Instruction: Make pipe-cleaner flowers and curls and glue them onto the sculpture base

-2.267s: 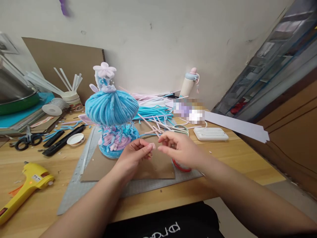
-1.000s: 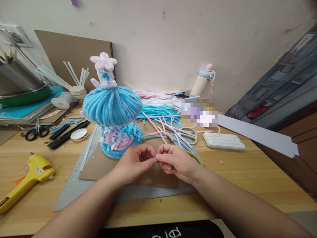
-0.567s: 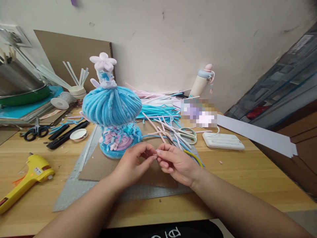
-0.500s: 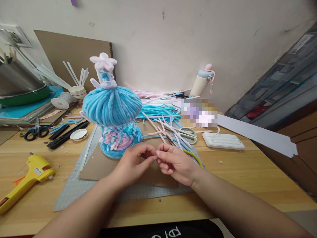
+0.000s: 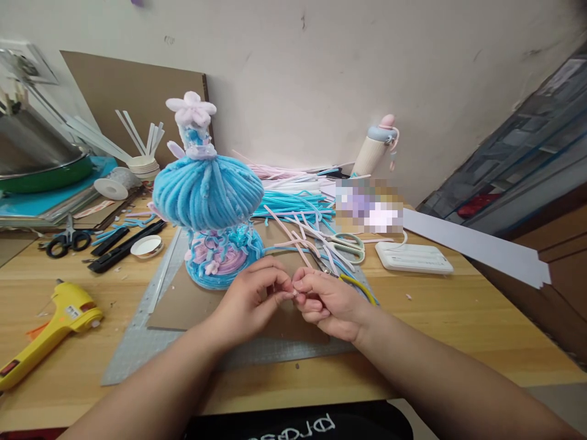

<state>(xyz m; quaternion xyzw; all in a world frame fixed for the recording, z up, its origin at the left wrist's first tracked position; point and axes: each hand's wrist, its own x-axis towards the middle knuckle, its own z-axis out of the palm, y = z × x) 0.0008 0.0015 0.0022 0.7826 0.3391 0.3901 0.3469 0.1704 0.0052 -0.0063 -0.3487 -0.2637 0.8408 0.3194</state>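
Observation:
My left hand (image 5: 257,296) and my right hand (image 5: 331,300) meet fingertip to fingertip above a brown cardboard sheet (image 5: 183,305). Between the pinched fingers shows a tiny pale pinkish bit (image 5: 294,294), too small to name. Just behind my left hand stands a fuzzy carousel-like model (image 5: 208,192) made of pipe cleaners, with a blue domed top, a pale pink flower on its peak and a pink and blue base. Yellow-handled pliers or scissors (image 5: 358,287), partly hidden, lie by my right wrist.
A yellow glue gun (image 5: 68,318) lies at the left, near black scissors (image 5: 68,241) and a black cutter (image 5: 126,244). Blue pipe cleaners (image 5: 293,206), pale green scissors (image 5: 348,245) and a white power strip (image 5: 413,258) spread to the right. A bottle (image 5: 371,150) stands at the wall.
Both hands have shifted very slightly right while staying pinched together. A small pale bit now shows between the fingertips. The view has tilted a little.

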